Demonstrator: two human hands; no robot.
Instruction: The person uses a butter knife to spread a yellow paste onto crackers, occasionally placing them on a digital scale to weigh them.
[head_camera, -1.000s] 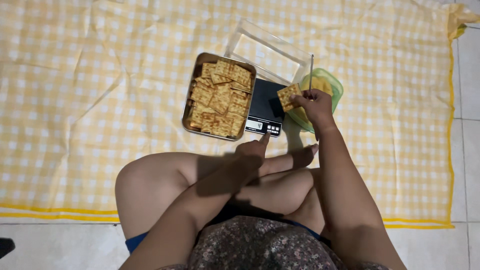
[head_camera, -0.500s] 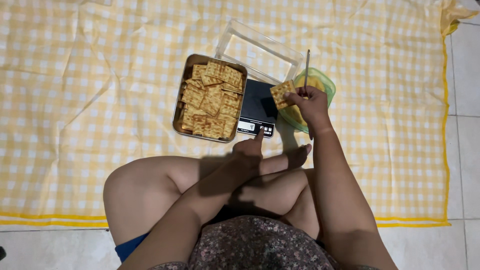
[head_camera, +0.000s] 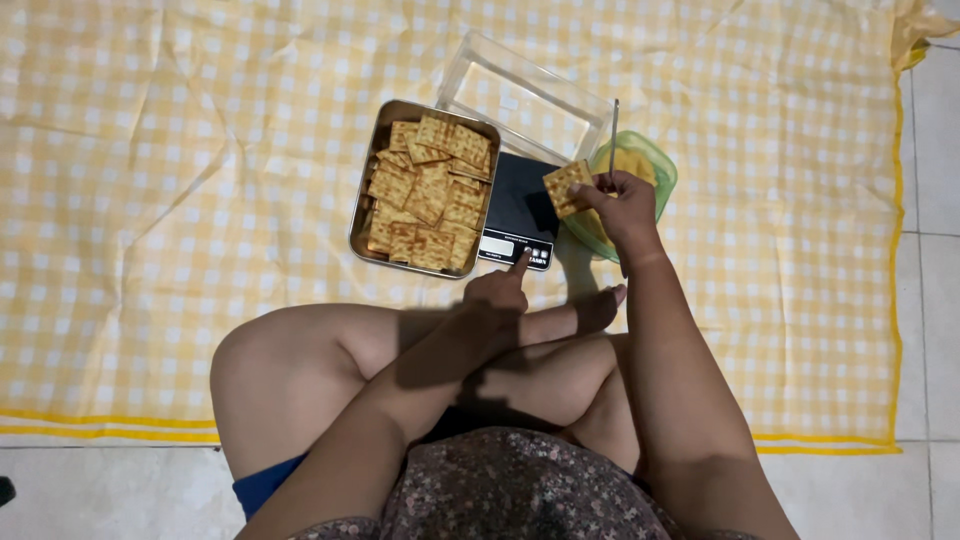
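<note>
Only one view here, the head cam looking straight down at someone sitting cross-legged on a yellow-and-white checked cloth (head_camera: 200, 150) spread over a tiled floor (head_camera: 935, 150).

The left hand (head_camera: 497, 290) is mostly curled up, with just the index finger sticking out. That fingertip sits right at the front strip of a small black kitchen scale (head_camera: 520, 205), where the display and buttons are. It looks like it's touching, but I can't say for sure that it's actually pressing. The hand isn't gripping anything.

The right hand (head_camera: 622, 205) is closed up and busy. It's pinching a square cracker (head_camera: 567, 187) between thumb and fingers, held up over the right edge of the scale. The same hand also has a thin metal utensil (head_camera: 613, 135) poking straight up out of the grip; can't tell if it's a knife or a spoon handle. Right under and behind that hand is a green plastic tub (head_camera: 655, 165) with something yellow in it.

Just left of the scale, touching or nearly so, is a rectangular metal tray (head_camera: 365, 205) piled with more of the same crackers (head_camera: 428, 195). Behind the scale sits a clear plastic container (head_camera: 520, 95), which looks empty from here.
</note>
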